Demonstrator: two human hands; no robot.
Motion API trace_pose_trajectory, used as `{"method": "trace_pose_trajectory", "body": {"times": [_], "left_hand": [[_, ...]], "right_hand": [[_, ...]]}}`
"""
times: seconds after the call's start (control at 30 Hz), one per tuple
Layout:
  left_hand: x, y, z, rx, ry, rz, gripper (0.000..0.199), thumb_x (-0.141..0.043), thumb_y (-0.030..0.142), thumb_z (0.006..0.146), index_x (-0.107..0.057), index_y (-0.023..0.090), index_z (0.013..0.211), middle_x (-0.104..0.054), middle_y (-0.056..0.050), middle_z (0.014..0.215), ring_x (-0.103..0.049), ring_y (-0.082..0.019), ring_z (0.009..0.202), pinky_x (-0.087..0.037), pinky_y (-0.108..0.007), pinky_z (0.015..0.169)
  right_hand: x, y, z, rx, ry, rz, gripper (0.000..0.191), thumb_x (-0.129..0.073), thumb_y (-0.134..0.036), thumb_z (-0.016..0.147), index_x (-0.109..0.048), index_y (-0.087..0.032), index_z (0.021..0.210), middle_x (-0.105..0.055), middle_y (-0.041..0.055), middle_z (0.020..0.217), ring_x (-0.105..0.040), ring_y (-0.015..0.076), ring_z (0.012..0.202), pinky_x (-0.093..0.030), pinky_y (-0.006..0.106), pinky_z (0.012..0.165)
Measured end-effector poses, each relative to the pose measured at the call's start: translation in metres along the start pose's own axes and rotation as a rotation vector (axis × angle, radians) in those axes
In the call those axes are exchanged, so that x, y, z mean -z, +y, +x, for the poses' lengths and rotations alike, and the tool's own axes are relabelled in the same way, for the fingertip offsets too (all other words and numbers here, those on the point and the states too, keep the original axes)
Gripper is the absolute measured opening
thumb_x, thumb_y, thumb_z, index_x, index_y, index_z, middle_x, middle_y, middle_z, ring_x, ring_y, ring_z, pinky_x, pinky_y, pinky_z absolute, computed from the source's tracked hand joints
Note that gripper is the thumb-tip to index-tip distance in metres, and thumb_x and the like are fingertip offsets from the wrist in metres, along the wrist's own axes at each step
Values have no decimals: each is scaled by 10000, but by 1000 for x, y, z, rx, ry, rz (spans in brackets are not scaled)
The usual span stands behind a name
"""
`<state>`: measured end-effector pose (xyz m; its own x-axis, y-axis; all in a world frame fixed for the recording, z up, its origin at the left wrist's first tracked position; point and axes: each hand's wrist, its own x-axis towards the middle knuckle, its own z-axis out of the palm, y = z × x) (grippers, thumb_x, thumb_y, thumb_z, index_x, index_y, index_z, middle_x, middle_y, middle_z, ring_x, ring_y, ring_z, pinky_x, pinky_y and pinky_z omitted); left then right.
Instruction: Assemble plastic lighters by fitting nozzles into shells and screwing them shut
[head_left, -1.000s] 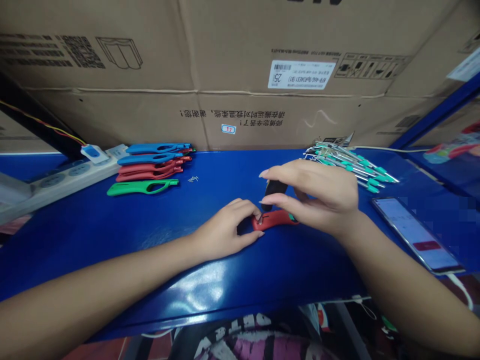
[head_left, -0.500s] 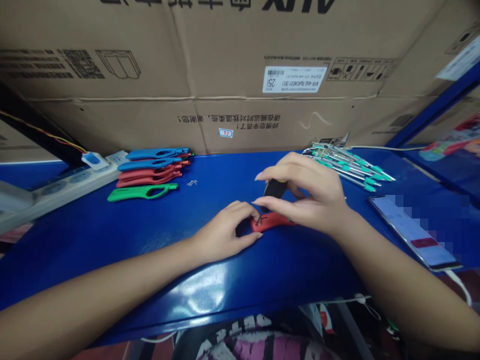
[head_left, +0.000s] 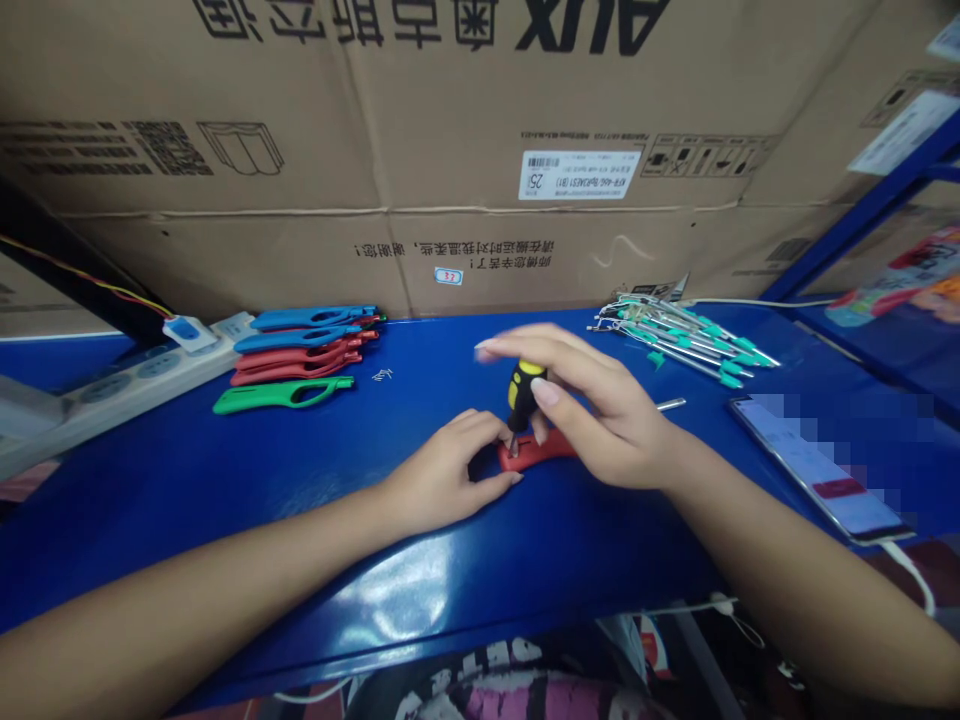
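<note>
Left forearm (head_left: 225, 590): reached in from the lower left corner, kept low and nearly straight over the blue tabletop (head_left: 315, 580).
Left hand (head_left: 442, 470): laid on its side, with the fingers curled and the thumb extended beneath them.
Left grip: clamped on the near end of the red casing (head_left: 556, 448), which is pinched between the fingers and thumb.
Right forearm (head_left: 795, 550): angled in from the lower right, with the wrist raised above the tabletop.
Right hand (head_left: 607, 410): arched over the casing, with 1 finger stretched out past the tool and blurred at its tip.
Right grip: closed lightly about the black and yellow screwdriver (head_left: 519, 395), with the thumb set against its handle.
Screwdriver: tilted slightly, its shaft pointed down at the casing's left end, just beside the left fingertips.
Red casing: laid flat at mid-tabletop, its right end covered by the right hand.
Surroundings: 1 green casing (head_left: 259, 398) is placed at the left, near small metal pieces (head_left: 382, 376); silver rods with green parts (head_left: 697, 335) are heaped at the back right.
</note>
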<state>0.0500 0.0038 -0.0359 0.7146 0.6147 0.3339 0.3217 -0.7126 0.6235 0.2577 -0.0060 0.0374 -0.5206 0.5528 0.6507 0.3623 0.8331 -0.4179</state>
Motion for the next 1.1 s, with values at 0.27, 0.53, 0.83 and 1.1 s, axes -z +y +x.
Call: {"method": "trace_pose_trajectory", "body": {"times": [0.27, 0.53, 0.83, 1.1], "left_hand": [[-3, 15, 4, 89, -63, 165, 197, -641, 265, 911, -567, 193, 1079, -670, -98, 1059, -623, -279, 978, -530, -455, 875], [24, -5, 21, 109, -102, 270, 370, -617, 162, 882, -566, 185, 1248, -686, -114, 1190, -646, -277, 1104, -540, -427, 953], [90, -78, 58, 313, -80, 475, 364, -660, 178, 793, -644, 185, 1156, -738, -107, 1148, -707, -283, 1039, -557, -389, 905], [99, -108, 78, 391, -3, 506, 325, -634, 186, 808, -664, 178, 1131, -743, -109, 1170, -702, -273, 1092, -543, -367, 954]], "right_hand": [[-4, 6, 1, 72, 53, -16, 303, -576, -285, 990, -614, -158, 1262, -703, 74, 1017, -661, 152, 888, -548, 267, 736], [7, 27, 4, -195, 409, 189, 278, -694, -289, 907, -630, -220, 1169, -662, 0, 896, -604, 93, 588, -536, 209, 510], [57, 92, -8, -394, 621, -425, 176, -684, -358, 859, -637, -214, 949, -662, 23, 877, -592, 150, 637, -509, 287, 605], [60, 117, -16, -688, 320, -623, 66, -568, -238, 869, -607, -192, 894, -671, 107, 1001, -631, 247, 977, -487, 359, 908]]}}
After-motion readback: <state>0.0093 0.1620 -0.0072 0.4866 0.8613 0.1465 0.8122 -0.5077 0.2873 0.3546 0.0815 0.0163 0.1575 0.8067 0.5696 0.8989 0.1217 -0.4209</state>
